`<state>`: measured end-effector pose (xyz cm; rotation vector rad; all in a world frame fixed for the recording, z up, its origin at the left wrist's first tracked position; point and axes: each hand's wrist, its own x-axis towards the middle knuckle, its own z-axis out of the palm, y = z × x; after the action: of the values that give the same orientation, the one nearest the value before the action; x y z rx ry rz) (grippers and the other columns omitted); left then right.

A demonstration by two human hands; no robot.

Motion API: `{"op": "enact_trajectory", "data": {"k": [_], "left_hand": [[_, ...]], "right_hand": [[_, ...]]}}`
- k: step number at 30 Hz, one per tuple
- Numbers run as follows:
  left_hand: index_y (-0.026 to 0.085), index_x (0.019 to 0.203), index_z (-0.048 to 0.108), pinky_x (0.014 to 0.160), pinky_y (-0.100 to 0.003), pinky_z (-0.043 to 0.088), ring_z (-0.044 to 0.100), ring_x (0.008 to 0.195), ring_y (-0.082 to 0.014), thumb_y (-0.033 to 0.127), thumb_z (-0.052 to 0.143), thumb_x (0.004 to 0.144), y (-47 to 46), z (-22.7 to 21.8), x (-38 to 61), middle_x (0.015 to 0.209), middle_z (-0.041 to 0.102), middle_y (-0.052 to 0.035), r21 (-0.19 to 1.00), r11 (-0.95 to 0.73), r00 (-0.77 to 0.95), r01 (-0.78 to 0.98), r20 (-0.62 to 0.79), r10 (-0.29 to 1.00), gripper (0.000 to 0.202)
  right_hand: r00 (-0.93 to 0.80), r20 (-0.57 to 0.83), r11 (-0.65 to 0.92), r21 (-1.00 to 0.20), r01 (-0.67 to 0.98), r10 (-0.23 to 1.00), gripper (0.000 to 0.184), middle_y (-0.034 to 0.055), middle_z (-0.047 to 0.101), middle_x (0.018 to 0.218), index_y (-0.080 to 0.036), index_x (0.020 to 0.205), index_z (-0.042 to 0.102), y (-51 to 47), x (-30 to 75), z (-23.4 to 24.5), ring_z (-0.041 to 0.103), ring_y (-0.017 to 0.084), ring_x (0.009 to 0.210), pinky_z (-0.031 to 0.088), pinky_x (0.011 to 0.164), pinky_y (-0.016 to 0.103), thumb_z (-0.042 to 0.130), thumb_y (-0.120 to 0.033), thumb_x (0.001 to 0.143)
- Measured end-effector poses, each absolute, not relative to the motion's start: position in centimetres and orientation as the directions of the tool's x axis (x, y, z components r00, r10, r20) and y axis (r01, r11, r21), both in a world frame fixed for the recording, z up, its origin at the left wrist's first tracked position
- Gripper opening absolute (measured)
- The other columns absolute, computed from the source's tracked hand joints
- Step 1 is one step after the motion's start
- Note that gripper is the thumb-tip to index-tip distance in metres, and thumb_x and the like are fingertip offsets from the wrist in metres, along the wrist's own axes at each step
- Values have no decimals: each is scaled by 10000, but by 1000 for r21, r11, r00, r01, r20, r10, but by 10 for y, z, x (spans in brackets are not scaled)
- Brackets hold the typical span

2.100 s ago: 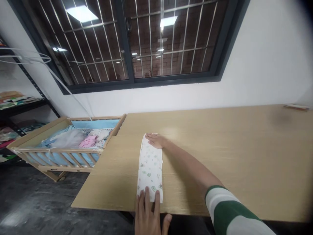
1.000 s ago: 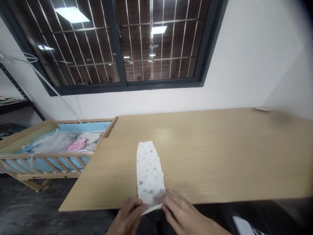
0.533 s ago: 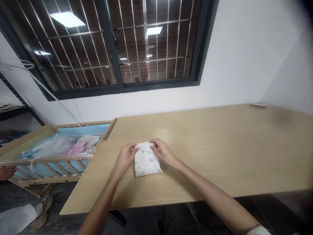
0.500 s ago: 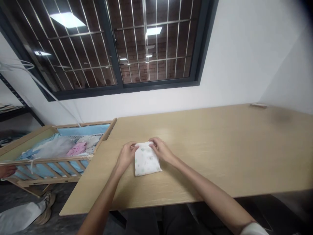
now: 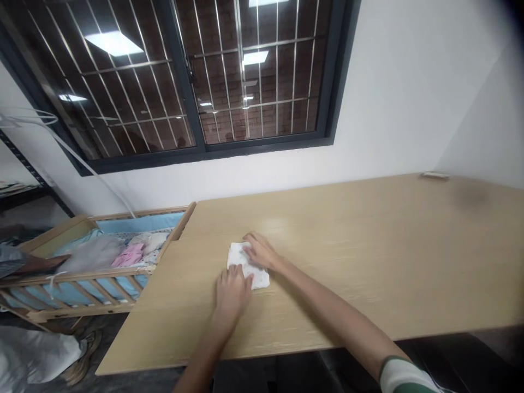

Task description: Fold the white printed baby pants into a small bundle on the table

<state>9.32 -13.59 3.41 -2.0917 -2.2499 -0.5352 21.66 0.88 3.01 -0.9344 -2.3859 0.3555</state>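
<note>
A folded white cloth with a faint small print lies on the wooden table in front of me. My left hand rests over its lower left edge, thumb apart from the fingers and slightly blurred. Across the upper right part of the cloth lies my right hand, its fingers reaching toward the top edge and not wrapped round it. Both hands touch the cloth from above and cover part of it.
A wooden cot with blue lining stands left of the table, holding a pink cloth and a clear plastic bag. Another person's hand reaches into it. A small flat white object lies at the far right.
My left hand has moved from the cloth's top left corner down to its lower left edge. My right hand lies further over the cloth. The other person's hand has reached into the cot.
</note>
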Motion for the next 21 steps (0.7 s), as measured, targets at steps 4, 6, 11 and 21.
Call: {"op": "enact_trajectory", "data": {"k": [4,6,11,21], "left_hand": [[119,1246,658,975,-489,466,585,1187,-355,444,454,984,-183,-4,116,1279,652,-190,125,0,-49,992,394,918,465],[131,1259,670,1021,-522,446,556,1238,-367,439,479,972,-191,-19,120,1288,657,-185,100,-5,-41,995,457,889,463],[152,1238,692,1071,-537,423,546,1259,-351,445,476,976,-194,-31,114,1284,666,-171,129,-24,-47,991,522,851,449],[211,1466,503,1114,-583,373,402,1417,-369,459,463,988,-193,-35,111,1530,468,-173,158,-23,-59,987,489,870,540]], "right_hand": [[-866,282,871,-398,287,414,515,111,391,1587,-233,1482,466,-40,211,44,362,260,1454,305,1185,423,445,-469,1025],[-929,200,877,-437,198,310,551,73,329,1630,-267,1534,412,-59,209,42,308,248,1492,277,1206,409,409,-502,1035],[-960,-1,838,-487,247,282,580,33,271,1650,-294,1583,313,-65,208,24,217,213,1530,151,1254,417,264,-544,1061],[-900,20,847,-349,401,435,637,31,201,1661,-288,1596,260,12,197,5,143,234,1547,94,1261,474,267,-599,1039]]}}
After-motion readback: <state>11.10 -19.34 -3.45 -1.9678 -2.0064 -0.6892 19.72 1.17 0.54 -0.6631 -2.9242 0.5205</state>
